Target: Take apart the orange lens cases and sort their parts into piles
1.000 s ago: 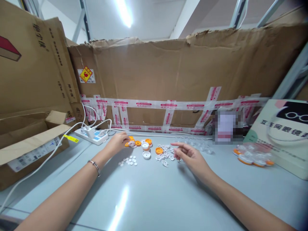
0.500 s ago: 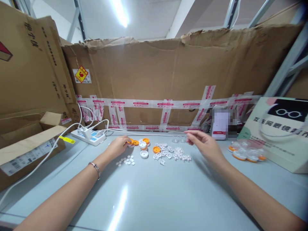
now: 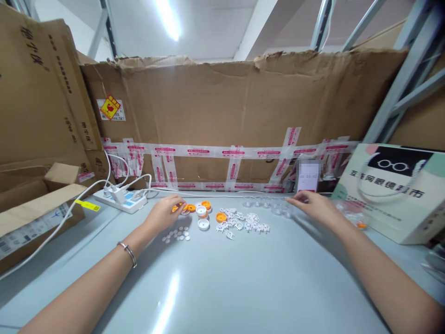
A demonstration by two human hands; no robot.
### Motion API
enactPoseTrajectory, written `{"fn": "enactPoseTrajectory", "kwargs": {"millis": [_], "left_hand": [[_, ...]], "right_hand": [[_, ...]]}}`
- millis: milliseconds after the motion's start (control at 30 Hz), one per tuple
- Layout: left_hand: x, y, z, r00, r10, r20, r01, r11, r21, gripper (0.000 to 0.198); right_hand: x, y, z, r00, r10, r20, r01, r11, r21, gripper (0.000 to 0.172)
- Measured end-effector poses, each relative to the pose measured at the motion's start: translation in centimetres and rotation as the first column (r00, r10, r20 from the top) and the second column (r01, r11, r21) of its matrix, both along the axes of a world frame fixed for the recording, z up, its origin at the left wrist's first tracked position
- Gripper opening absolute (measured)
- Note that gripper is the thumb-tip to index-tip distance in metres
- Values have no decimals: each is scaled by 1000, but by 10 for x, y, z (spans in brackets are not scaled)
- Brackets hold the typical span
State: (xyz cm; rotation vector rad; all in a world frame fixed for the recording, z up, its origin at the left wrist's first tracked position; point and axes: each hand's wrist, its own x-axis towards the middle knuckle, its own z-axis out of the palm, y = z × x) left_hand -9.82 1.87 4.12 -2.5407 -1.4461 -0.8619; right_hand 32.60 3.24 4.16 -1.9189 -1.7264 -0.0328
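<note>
My left hand (image 3: 164, 212) rests on the grey table (image 3: 222, 278), its curled fingers pinching an orange cap (image 3: 183, 208) beside more orange and white caps (image 3: 203, 212). A cluster of small white discs (image 3: 176, 235) lies just in front of that hand. White plastic pieces (image 3: 243, 221) are strewn in the middle. My right hand (image 3: 314, 205) reaches far right, fingers bent over a row of clear round parts (image 3: 267, 204); whether it holds one I cannot make out.
A taped cardboard wall (image 3: 243, 120) closes off the back. A white power strip (image 3: 120, 200) with cables sits at the left, by open cardboard boxes (image 3: 31, 218). A printed box with a glasses picture (image 3: 392, 190) stands at the right, orange-rimmed parts (image 3: 354, 213) beside it.
My right hand has moved from the white plastic pieces rightward and back to the clear round parts. My left hand stays at the orange caps. The view has shifted right.
</note>
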Motion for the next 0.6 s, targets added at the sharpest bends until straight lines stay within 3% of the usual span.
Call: {"fn": "enactPoseTrajectory", "kwargs": {"millis": [133,233,433,600], "left_hand": [[1,-1,1,1000,-20,12,20,1000,21,20],[2,-2,2,1000,-29,9,28,999,15,21],[4,-3,4,999,-34,7,34,999,5,22],[4,-5,5,999,-34,23,33,999,37,23]], "right_hand": [[34,-1,8,966,-231,120,225,973,58,18],[58,-3,9,948,-301,102,304,953,-10,7],[61,-4,7,959,-280,50,284,941,-183,17],[51,-14,12,985,-171,9,167,946,-279,23]]}}
